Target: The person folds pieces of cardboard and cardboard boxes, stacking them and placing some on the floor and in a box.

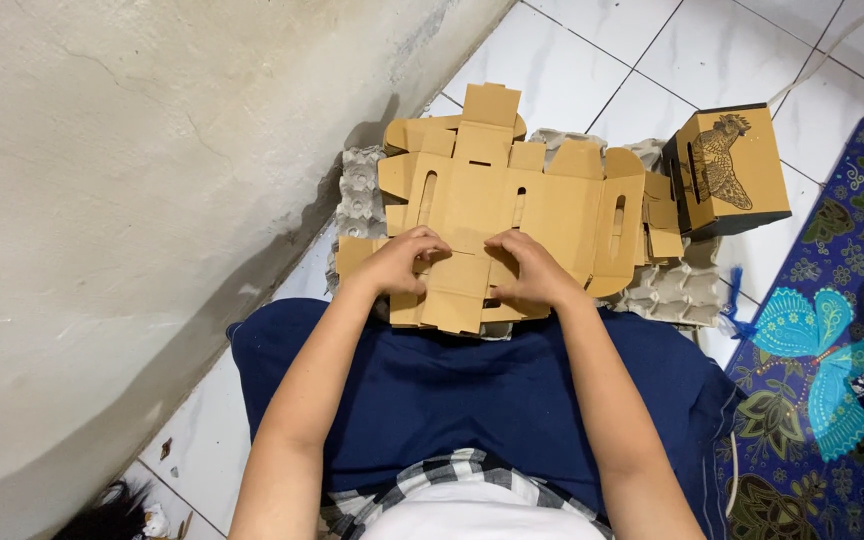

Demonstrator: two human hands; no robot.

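Observation:
A flat, unfolded brown cardboard box blank (512, 200) with slots and flaps lies over grey egg trays (357, 195) in front of my knees. My left hand (402, 262) presses on its near left part, fingers curled over a fold line. My right hand (530, 268) presses on the near right part, thumb and fingers bent on the cardboard. The two hands sit close together, a small flap (457, 300) between and below them. More flat blanks are stacked underneath.
An assembled brown box (730, 170) with a rooster drawing stands at the right on the egg trays. A blue patterned mat with a turquoise butterfly (817, 350) lies right. A rough grey wall (132, 180) runs along the left. White floor tiles (592, 60) lie beyond.

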